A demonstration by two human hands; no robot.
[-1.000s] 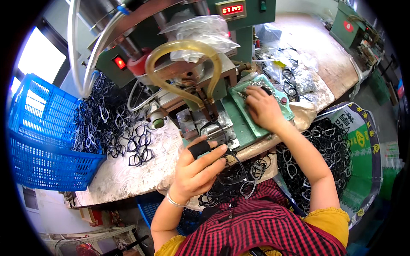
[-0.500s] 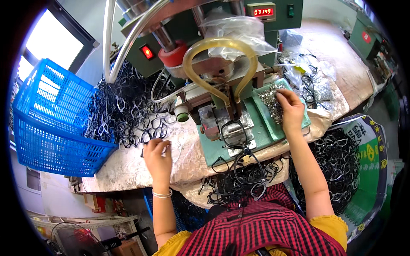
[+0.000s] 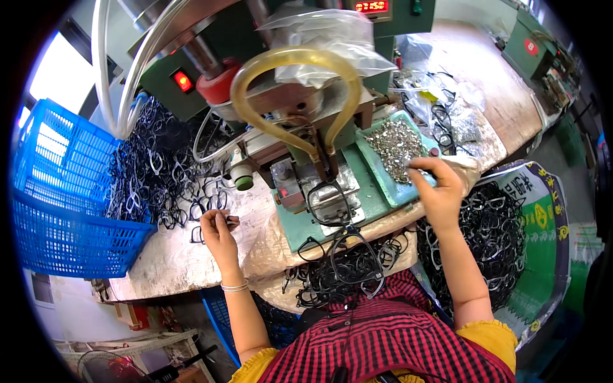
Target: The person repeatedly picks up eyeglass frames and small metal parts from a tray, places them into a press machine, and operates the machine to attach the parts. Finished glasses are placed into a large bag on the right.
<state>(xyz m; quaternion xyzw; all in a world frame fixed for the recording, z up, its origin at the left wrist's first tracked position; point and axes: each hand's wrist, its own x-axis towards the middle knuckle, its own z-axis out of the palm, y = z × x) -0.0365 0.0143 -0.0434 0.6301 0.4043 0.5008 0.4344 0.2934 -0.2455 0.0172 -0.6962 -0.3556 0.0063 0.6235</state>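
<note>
My left hand (image 3: 220, 241) is at the near edge of a heap of dark eyeglass frames (image 3: 153, 153), its fingers closed on an eyeglass frame (image 3: 196, 235) that is partly hidden. My right hand (image 3: 442, 195) hovers at the near right side of a green tray (image 3: 397, 199) of small metal parts (image 3: 393, 147). Its thumb and forefinger are pinched together; whatever is between them is too small to make out. In the middle, a black eyeglass frame (image 3: 311, 205) rests under the head of a green press (image 3: 297, 230). Another frame (image 3: 333, 262) lies just below, at the table edge.
A blue plastic basket (image 3: 70, 226) is tipped beside the heap. More frames fill a sack (image 3: 543, 255) on the right, and several lie above my lap (image 3: 306, 277). A yellowish hose (image 3: 281, 57) loops before the press. Plastic bags (image 3: 469, 96) lie at the back right.
My right hand has drawn back from the metal parts toward the tray's near side. My left hand stays by the heap with its fingers curled. The whole view has shifted a little.
</note>
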